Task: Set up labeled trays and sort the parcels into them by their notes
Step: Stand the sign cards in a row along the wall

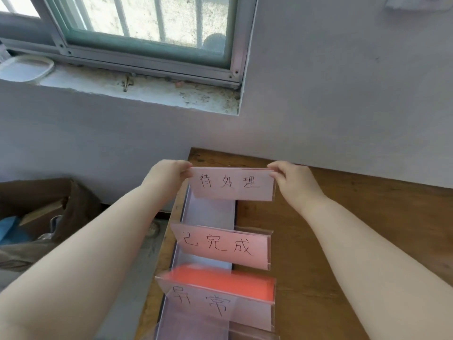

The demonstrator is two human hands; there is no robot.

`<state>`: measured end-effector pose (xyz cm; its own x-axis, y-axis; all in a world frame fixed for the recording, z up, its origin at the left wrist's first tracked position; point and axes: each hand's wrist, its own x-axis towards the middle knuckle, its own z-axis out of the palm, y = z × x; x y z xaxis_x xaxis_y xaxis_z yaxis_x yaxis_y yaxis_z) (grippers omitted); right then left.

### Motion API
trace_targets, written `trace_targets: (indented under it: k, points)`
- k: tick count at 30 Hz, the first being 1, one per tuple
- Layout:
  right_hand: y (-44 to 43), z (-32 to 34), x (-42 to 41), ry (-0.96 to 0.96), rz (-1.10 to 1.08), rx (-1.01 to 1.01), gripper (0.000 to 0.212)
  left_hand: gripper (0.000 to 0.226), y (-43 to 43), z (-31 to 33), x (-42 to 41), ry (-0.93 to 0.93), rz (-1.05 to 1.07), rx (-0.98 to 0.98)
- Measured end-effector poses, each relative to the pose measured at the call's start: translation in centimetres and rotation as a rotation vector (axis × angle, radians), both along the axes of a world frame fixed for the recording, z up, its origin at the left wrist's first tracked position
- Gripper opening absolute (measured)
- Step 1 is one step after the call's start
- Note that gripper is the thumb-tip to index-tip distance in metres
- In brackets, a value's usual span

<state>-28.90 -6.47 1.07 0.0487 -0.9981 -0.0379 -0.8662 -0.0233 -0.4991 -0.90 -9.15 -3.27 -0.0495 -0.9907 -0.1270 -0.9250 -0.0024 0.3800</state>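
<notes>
A clear tiered tray rack (pixel 208 212) stands on the left end of a wooden table (pixel 343 229). My left hand (pixel 169 175) and my right hand (pixel 294 180) pinch the top corners of a pink label card (pixel 231 184) with handwritten characters, at the farthest tier. A second pink label (pixel 220 246) sits on the middle tier. A third label (pixel 203 300) fronts the nearest tier, which holds something orange-red (pixel 225 282). No parcels are in view.
A white wall rises right behind the table, with a window and dirty sill (pixel 147 87) above. A white lid-like dish (pixel 27 67) lies on the sill. Left of the table, low down, stands an open cardboard box (pixel 44 212) with blue and metallic things inside.
</notes>
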Motion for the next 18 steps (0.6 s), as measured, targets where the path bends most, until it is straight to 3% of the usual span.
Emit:
trace_targets:
  k: [7,18]
  points:
    - [-4.1,-0.2,-3.9,0.057,-0.048,0.037,0.032,0.033,-4.6,2.5,-4.2,-0.092,-0.109,-0.091]
    - [-7.4,-5.1,-6.6,0.147,0.020,0.112,0.031,0.026,-8.4,-1.6,-7.6,-0.304,-0.169,0.024]
